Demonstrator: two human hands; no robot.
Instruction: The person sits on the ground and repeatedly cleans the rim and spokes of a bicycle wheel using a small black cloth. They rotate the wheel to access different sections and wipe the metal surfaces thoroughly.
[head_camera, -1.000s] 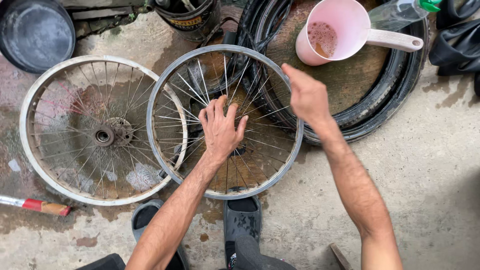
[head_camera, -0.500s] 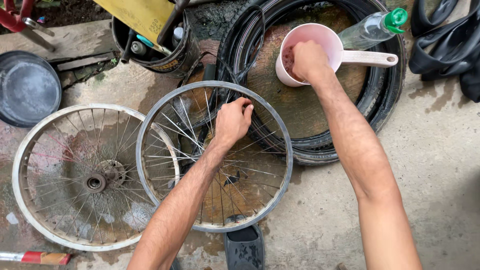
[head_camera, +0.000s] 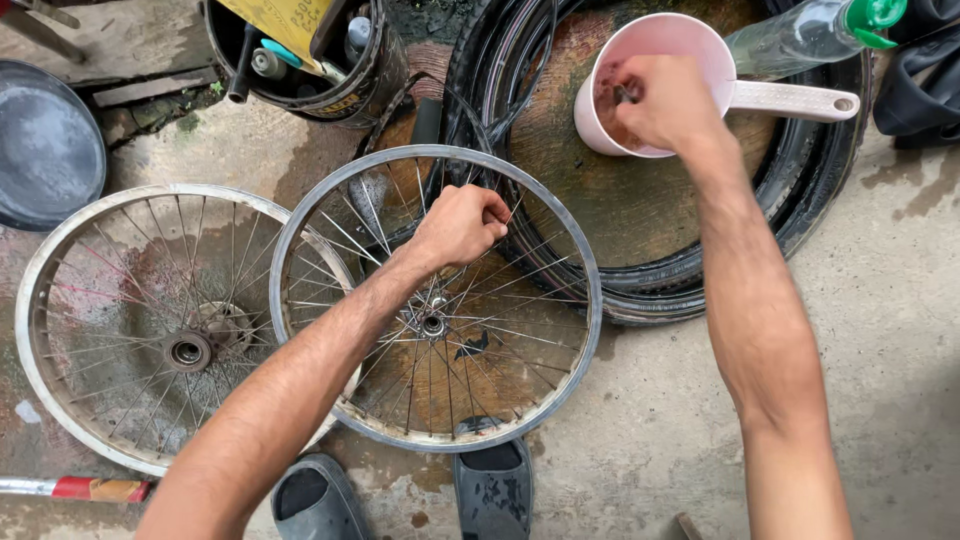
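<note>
Left hand (head_camera: 458, 225), fingers pinched on a spoke at twelve o'clock of the centre wheel (head_camera: 436, 300); right hand (head_camera: 665, 100) dips into the pink jug (head_camera: 650, 50) at one o'clock, its fingers hidden, can't tell.

Pink jug (head_camera: 650, 60), black tyres (head_camera: 800, 200), green bottle cap (head_camera: 875, 18), grey slippers (head_camera: 490, 490).

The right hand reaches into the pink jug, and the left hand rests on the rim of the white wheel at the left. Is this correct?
Not quite. In the head view the left hand is on the spokes of the grey wheel in the middle, not the white wheel. The right hand is indeed in the pink jug.
</note>
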